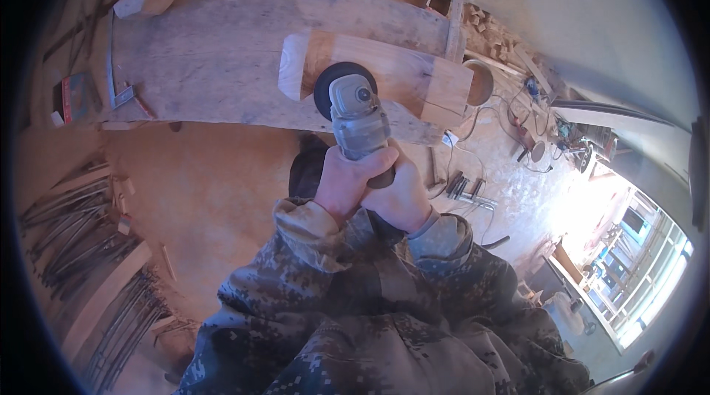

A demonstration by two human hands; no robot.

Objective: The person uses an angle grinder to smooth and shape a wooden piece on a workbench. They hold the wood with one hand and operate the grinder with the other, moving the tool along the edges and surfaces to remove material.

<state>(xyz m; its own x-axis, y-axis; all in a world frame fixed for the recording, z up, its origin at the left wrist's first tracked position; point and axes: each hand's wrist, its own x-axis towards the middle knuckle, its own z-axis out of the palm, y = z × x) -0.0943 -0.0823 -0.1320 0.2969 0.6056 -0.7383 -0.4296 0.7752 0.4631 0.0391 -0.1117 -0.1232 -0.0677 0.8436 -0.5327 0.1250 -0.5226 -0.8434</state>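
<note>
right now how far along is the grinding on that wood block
Done: the wood block already has a rounded, pale left end. In hand: both hands, left and right, grip the angle grinder, its black disc at the block's lower front edge. Left: the right end looks squared with a dark line across it.

grinder body: the rear of the angle grinder (358,123) was wrapped by the left hand (346,182) and right hand (403,195), so its handle and switch were hidden.
disc: its lower half sat behind the grinder head; the contact with the wood block (384,75) could not be told.
tools at 3 o'clock: items on the floor (222,180) were too small and blurred to name.
rods at 8 o'clock: cut off by the dark rim.
window at 4 o'clock: washed out by glare.
</note>
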